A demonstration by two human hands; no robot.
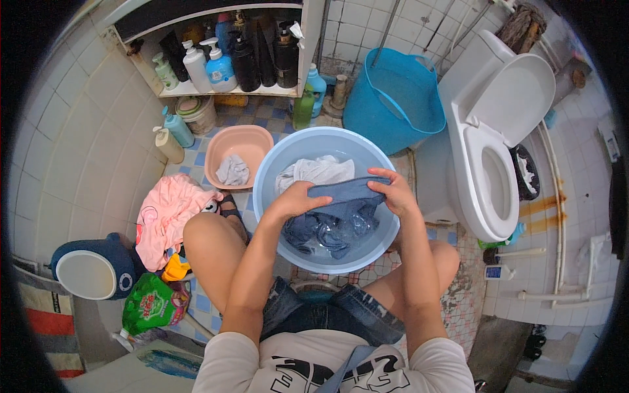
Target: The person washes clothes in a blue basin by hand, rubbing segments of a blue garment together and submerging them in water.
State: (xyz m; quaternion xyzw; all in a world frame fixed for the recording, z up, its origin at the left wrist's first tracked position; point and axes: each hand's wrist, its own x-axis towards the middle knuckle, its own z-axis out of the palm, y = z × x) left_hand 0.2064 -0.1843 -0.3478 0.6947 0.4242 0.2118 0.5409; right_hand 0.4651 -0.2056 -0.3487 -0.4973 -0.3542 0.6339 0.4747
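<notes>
At frame centre, the left hand [298, 200] and right hand [397, 192] pinch the edge of a wet dark-blue garment [341, 213] draping into a light-blue washbasin [327, 135].

i note one view: left head-worn fisheye, upright, facing steeply down from above the white shirt [308, 347], near the hands [294, 199] and light blue basin [331, 266], tiled walls [65, 124] bowing outward.

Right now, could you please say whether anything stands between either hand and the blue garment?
Nothing visible does: the left hand and right hand both grip the blue garment directly; the white cloth lies beyond it in the basin.
</notes>
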